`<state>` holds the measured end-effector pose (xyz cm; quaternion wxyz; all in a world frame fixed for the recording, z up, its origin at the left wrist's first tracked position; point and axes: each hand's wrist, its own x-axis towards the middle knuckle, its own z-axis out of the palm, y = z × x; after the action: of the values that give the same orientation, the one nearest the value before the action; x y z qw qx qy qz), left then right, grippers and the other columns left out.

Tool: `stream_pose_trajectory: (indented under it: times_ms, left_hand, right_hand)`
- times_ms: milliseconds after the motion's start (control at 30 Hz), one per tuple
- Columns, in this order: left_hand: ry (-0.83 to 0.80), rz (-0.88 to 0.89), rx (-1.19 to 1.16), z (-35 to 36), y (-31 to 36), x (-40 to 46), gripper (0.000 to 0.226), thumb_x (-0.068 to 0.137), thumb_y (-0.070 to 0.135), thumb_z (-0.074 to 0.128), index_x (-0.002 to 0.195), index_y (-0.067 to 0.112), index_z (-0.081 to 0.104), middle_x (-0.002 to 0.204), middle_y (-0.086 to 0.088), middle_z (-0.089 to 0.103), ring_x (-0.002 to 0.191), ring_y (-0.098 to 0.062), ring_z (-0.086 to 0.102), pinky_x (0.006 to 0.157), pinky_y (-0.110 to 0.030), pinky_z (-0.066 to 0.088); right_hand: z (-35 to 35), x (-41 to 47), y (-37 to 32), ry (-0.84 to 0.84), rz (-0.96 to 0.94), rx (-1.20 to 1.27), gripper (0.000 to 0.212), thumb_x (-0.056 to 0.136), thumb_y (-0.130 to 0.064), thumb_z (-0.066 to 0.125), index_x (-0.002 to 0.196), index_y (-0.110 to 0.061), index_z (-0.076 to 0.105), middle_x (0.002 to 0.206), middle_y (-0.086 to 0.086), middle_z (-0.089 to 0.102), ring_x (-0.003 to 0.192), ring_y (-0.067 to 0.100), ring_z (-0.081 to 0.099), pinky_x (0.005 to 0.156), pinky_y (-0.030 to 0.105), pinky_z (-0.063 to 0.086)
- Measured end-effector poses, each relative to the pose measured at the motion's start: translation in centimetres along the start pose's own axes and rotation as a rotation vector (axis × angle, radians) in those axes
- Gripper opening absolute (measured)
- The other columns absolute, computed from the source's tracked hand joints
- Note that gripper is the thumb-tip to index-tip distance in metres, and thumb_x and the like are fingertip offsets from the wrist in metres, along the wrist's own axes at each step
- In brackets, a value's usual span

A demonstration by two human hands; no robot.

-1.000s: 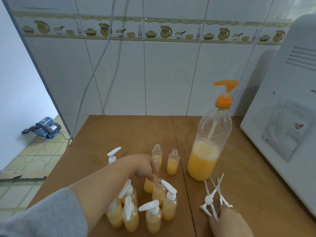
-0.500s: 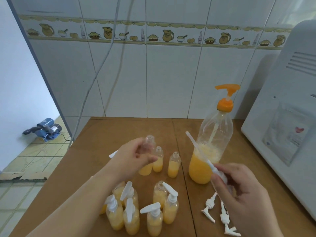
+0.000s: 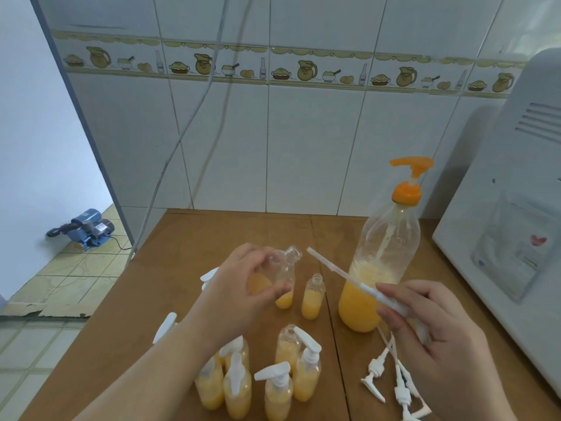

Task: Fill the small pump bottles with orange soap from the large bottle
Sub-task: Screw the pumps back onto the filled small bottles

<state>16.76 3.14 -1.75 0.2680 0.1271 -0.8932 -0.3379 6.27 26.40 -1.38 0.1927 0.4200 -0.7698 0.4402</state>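
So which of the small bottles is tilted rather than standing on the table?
The uncapped small bottle gripped by the left hand: it is lifted and tipped, neck toward the pump tube in the right hand. The others stand upright.

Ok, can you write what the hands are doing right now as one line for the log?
left hand: holds tilted open small bottle | right hand: holds white pump, tube aimed at bottle mouth | pump: not yet in

The left hand (image 3: 243, 287) grips a tilted, uncapped small bottle (image 3: 282, 268) above the tabletop (image 3: 188, 256). The right hand (image 3: 431, 335) pinches a white pump (image 3: 364, 290), its tube aimed at the bottle's mouth. Behind stands the large bottle (image 3: 382, 268), half full of orange soap.
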Motion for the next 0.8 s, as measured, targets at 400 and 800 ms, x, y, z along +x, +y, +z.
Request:
stream_pose_trajectory:
  times_ms: [400,800]
  left_hand:
    - [-0.152,0.111,0.211,0.4,1.8,-0.7,0.053,0.084,0.042,0.065,0.133,0.030,0.047,0.101,0.039,0.030,0.109,0.009,0.034,0.095,-0.003,0.027]
    - [-0.037,-0.011,-0.009,2.3,3.4,-1.5,0.043,0.094,0.018,0.053,0.117,0.042,0.027,0.107,0.036,0.034,0.105,0.028,0.031,0.084,0.005,0.028]
  right_hand:
    - [-0.4,2.3,-2.1,-0.066,0.012,0.061,0.040,0.071,-0.024,0.075,0.108,-0.032,0.064,0.095,-0.023,0.059,0.093,0.002,0.059,0.078,0.009,0.046]
    - [3.4,5.3,-5.6,-0.203,0.224,0.528,0.041,0.089,-0.019,0.059,0.123,-0.039,0.049,0.113,-0.020,0.060,0.110,-0.001,0.054,0.088,0.014,0.046]
